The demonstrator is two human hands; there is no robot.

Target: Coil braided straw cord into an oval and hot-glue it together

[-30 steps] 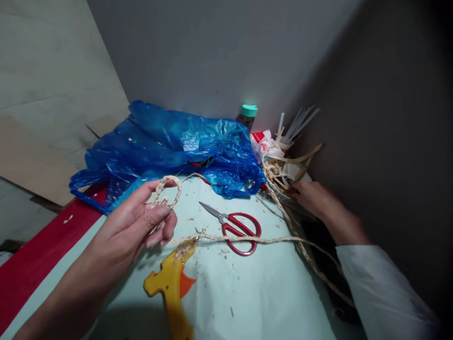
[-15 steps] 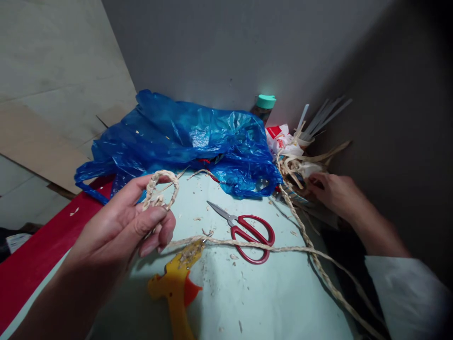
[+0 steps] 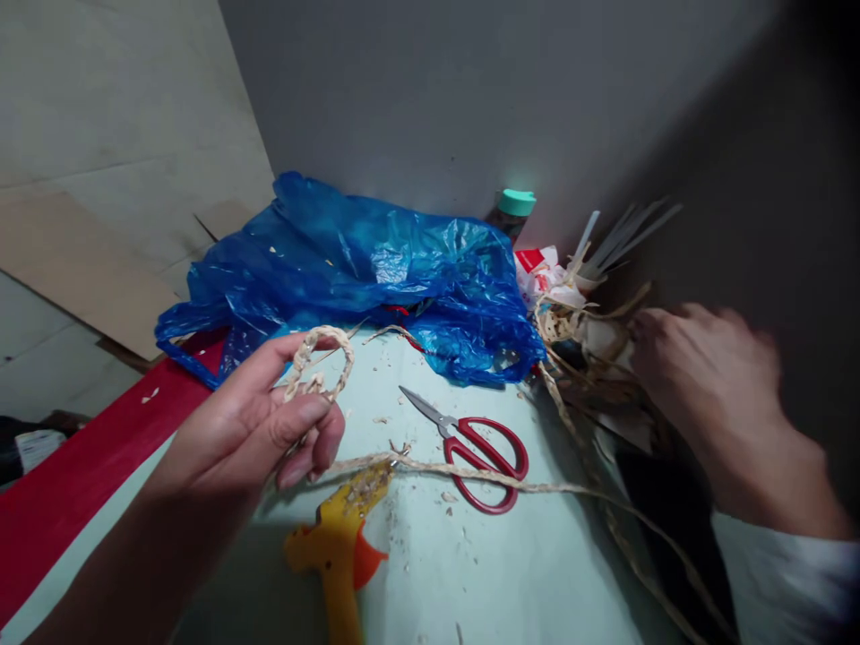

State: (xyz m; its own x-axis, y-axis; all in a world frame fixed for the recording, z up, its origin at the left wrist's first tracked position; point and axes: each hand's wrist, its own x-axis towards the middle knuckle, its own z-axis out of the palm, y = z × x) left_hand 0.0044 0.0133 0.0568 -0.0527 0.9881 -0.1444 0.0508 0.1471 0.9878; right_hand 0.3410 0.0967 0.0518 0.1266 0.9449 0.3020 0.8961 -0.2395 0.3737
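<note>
A small loop of braided straw cord (image 3: pixel 348 358) is pinched between the thumb and fingers of my left hand (image 3: pixel 269 421). From that hand a thin length of the braid (image 3: pixel 557 488) runs right, across the glue gun's tip and the scissors' handles. My right hand (image 3: pixel 712 394) is beside a heap of loose straw strips (image 3: pixel 561 324) at the right. Motion smears its curled fingers, so any strip in them cannot be made out. Red-handled scissors (image 3: pixel 485 461) lie on the table, blades slightly apart. A yellow glue gun (image 3: pixel 339 537) with an orange trigger lies below my left hand.
A crumpled blue plastic bag (image 3: pixel 376 260) spreads over the back of the pale table (image 3: pixel 484 573). Behind it stands a jar with a turquoise lid (image 3: pixel 517 202). White glue sticks (image 3: pixel 628 237) poke up at the back right, by the grey wall (image 3: pixel 470 98). Straw scraps litter the tabletop.
My right hand has moved right and slightly away from the straw heap, its back now turned up. My left hand still holds the loop. The whole view has shifted slightly.
</note>
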